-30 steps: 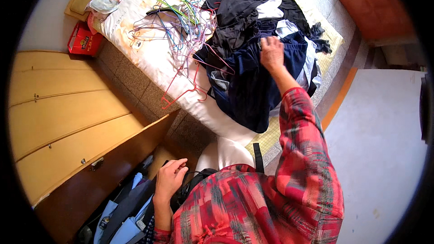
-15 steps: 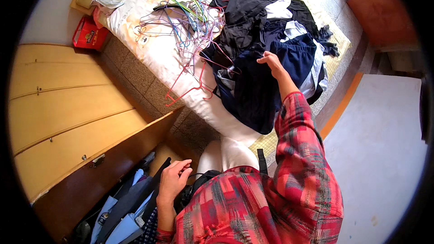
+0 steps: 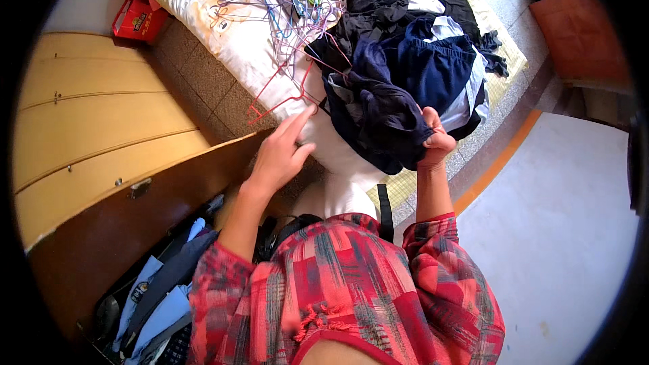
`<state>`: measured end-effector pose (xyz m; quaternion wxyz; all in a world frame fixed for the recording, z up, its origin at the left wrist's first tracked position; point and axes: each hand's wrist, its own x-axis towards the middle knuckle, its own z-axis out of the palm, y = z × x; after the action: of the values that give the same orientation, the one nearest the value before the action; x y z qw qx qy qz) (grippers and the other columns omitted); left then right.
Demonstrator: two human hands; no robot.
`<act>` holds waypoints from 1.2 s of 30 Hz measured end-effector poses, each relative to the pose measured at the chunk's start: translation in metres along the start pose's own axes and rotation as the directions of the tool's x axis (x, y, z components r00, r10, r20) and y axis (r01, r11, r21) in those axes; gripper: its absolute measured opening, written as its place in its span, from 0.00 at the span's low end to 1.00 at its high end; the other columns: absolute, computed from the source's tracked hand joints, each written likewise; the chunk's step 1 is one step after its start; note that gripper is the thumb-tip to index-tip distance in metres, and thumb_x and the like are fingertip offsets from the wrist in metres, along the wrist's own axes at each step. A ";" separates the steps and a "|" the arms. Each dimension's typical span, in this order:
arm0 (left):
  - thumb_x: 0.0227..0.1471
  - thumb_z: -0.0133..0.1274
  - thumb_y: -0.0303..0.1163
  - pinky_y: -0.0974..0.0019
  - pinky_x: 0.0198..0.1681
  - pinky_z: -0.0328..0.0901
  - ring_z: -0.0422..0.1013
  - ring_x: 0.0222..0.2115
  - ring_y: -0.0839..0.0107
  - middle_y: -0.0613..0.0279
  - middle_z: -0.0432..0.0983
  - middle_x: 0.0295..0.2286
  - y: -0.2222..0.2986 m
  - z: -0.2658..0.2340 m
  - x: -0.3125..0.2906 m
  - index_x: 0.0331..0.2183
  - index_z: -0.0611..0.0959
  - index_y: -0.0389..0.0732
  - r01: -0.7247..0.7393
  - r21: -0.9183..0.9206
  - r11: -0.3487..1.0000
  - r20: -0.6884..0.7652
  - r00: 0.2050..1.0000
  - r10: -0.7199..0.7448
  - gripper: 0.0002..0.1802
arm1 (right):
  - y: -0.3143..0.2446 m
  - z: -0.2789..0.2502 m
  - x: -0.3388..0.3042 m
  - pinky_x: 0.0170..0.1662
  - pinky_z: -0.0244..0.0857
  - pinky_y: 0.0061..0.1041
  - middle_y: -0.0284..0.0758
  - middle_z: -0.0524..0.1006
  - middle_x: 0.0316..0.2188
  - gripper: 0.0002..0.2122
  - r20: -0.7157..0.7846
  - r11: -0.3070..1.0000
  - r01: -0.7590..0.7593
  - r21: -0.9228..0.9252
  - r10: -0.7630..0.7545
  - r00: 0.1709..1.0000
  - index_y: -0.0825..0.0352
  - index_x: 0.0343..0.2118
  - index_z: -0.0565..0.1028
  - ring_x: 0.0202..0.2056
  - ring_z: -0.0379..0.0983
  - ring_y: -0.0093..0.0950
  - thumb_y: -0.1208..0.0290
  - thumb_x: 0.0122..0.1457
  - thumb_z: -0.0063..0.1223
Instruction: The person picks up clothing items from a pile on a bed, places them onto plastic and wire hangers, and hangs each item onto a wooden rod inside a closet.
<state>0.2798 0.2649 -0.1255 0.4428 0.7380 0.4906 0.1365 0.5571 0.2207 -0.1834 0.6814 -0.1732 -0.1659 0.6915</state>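
My right hand (image 3: 437,140) is closed on the edge of a dark navy garment (image 3: 393,113), which is bunched and partly lifted over the near end of a clothes pile on the bed. Just left of it, my left hand (image 3: 278,155) hovers with its fingers apart, holding nothing. Close beyond those fingertips lies a red clothes hanger (image 3: 289,99). Blue elastic-waisted trousers (image 3: 443,61) rest in the pile behind my right hand, next to black clothes (image 3: 375,3) and a pale garment (image 3: 473,91). What kind of garment the navy one is, I cannot tell.
Tangled coloured hangers (image 3: 297,13) lie left of the pile on the bed (image 3: 223,44). At lower left an open wooden cabinet door (image 3: 135,213) stands beside hanging clothes (image 3: 165,297). A white-topped surface (image 3: 547,230) is at right, a red box (image 3: 140,17) at far left.
My right hand has drawn back toward me, pulling the navy garment's edge along. My left hand has risen from beside the cabinet to the bed's near edge, its fingers now stretched out.
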 end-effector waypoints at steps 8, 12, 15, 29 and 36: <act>0.41 0.53 0.23 0.64 0.43 0.64 0.69 0.39 0.62 0.57 0.73 0.37 0.018 0.045 0.049 0.44 0.74 0.41 -0.412 0.218 0.885 0.021 0.908 0.418 0.23 | -0.025 0.062 -0.010 0.26 0.56 0.24 0.36 0.65 0.16 0.11 0.234 0.982 -0.020 0.189 -0.026 0.972 0.63 0.15 0.56 0.19 0.59 0.28 0.76 0.33 0.49; 0.49 0.48 0.23 0.77 0.32 0.62 0.65 0.26 0.82 0.71 0.70 0.24 -0.004 0.027 0.044 0.38 0.75 0.38 -0.101 -0.501 0.859 0.063 0.986 0.153 0.11 | -0.071 0.069 0.013 0.25 0.55 0.19 0.29 0.58 0.15 0.13 0.362 0.995 -0.033 0.098 -0.005 0.932 0.61 0.17 0.55 0.19 0.59 0.23 0.74 0.33 0.49; 0.58 0.40 0.31 0.79 0.36 0.60 0.64 0.29 0.84 0.73 0.70 0.28 0.030 -0.022 0.045 0.40 0.73 0.43 -0.120 -0.798 0.591 0.015 0.976 0.219 0.10 | -0.123 0.068 0.046 0.25 0.54 0.17 0.26 0.60 0.17 0.11 0.240 0.945 0.052 -0.322 0.028 0.970 0.60 0.21 0.58 0.21 0.57 0.19 0.69 0.35 0.47; 0.56 0.42 0.30 0.73 0.37 0.67 0.71 0.32 0.76 0.61 0.73 0.32 0.105 -0.115 -0.071 0.41 0.71 0.37 -0.310 -0.896 0.319 -0.324 0.946 0.008 0.11 | -0.094 0.195 0.066 0.35 0.55 0.17 0.27 0.64 0.25 0.03 0.329 0.711 0.128 -0.691 0.152 0.932 0.64 0.25 0.65 0.28 0.60 0.18 0.75 0.46 0.39; 0.37 0.65 0.38 0.72 0.35 0.65 0.70 0.29 0.76 0.62 0.74 0.29 0.098 -0.138 -0.144 0.38 0.74 0.42 -0.428 -0.260 0.865 -0.597 0.776 0.205 0.25 | -0.035 0.255 0.042 0.34 0.63 0.30 0.35 0.72 0.23 0.09 0.592 -0.365 0.592 -0.718 0.126 0.796 0.64 0.28 0.71 0.28 0.71 0.33 0.77 0.40 0.52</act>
<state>0.1818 0.2029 0.0640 0.3876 0.6392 0.4263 0.5094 0.4690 0.2654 0.0576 0.3329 -0.4372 -0.8281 0.1104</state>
